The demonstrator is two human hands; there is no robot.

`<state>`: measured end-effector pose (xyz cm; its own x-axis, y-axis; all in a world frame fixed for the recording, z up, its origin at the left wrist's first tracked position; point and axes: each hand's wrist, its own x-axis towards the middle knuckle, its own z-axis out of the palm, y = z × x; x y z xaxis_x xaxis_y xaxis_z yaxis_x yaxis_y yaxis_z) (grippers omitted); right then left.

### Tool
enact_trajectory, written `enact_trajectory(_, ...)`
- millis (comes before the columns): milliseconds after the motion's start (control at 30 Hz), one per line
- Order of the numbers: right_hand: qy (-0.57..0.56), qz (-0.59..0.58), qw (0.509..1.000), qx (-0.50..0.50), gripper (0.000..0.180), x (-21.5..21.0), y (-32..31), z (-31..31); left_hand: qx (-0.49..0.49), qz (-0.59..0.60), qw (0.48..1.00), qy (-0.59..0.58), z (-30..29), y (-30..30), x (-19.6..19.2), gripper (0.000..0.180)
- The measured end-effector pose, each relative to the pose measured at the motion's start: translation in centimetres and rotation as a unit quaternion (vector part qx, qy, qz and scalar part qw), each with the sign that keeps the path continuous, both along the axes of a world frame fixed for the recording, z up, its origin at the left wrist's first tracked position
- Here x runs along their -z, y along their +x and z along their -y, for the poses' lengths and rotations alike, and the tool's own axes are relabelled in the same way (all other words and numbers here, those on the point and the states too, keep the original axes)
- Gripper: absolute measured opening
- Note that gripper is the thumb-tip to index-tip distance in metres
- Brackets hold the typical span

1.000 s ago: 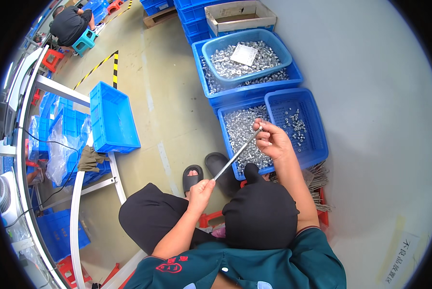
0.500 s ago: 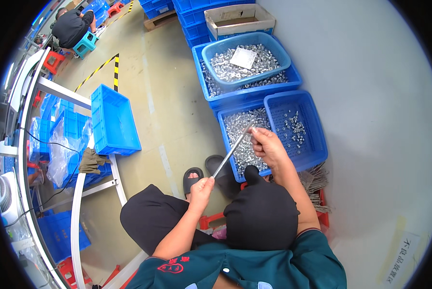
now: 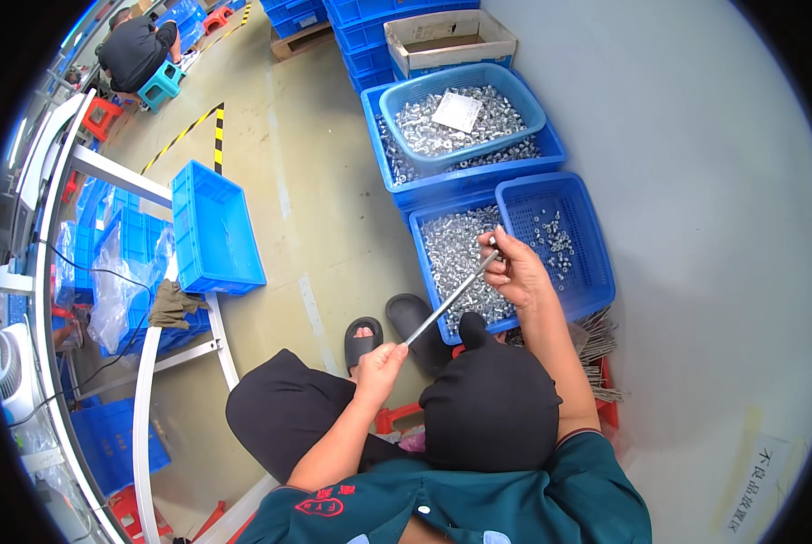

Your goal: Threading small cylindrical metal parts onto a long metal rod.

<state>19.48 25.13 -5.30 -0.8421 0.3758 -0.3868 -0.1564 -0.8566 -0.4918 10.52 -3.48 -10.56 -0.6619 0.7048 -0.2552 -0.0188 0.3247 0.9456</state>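
Note:
My left hand [image 3: 381, 372] is closed round the lower end of a thin metal rod [image 3: 451, 300]. From there the rod slants up and to the right. At its upper end my right hand [image 3: 520, 272] is closed, thumb and forefinger pinching a small metal piece [image 3: 494, 243], whose exact kind is too small to make out. Below the right hand lies a blue crate [image 3: 427, 272] full of small silvery metal parts [image 3: 456, 249]. A blue perforated basket [image 3: 596, 263] rests on the crate's right side, with a few loose nuts [image 3: 555, 240] inside.
Behind, a light blue basket [image 3: 537, 109] of metal parts sits on another filled crate [image 3: 397, 195]. Thin rods [image 3: 596, 349] lie bundled by my right knee. An empty blue bin [image 3: 216, 227] stands left beside a white frame [image 3: 143, 408]. Far left, a person [image 3: 136, 53] sits on a stool.
My right hand has shifted slightly right, its fingers turned upward, and the small piece now shows between them. The rod's upper end has moved down and right; the left hand has moved slightly.

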Motion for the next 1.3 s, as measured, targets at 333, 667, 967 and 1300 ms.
enact_trajectory(333,-0.007,-0.038,0.999,0.003,0.02,-0.4,0.2,0.3,0.004,0.037,0.999,-0.02,0.2,-0.5,-0.1,0.032)
enact_trajectory(667,-0.019,-0.014,0.999,-0.026,0.019,-1.2,0.5,0.6,0.004,-0.035,0.999,-0.007,0.2,-0.3,0.2,0.037)
enact_trajectory(967,-0.076,-0.05,0.995,-0.033,0.016,-0.9,1.0,0.1,0.002,-0.065,0.998,-0.013,0.1,-0.4,0.1,0.034)
enact_trajectory(1300,0.047,0.069,0.996,-0.027,0.014,-1.3,1.2,-0.2,-0.027,-0.183,0.98,-0.067,-0.5,-0.2,-2.2,0.031)
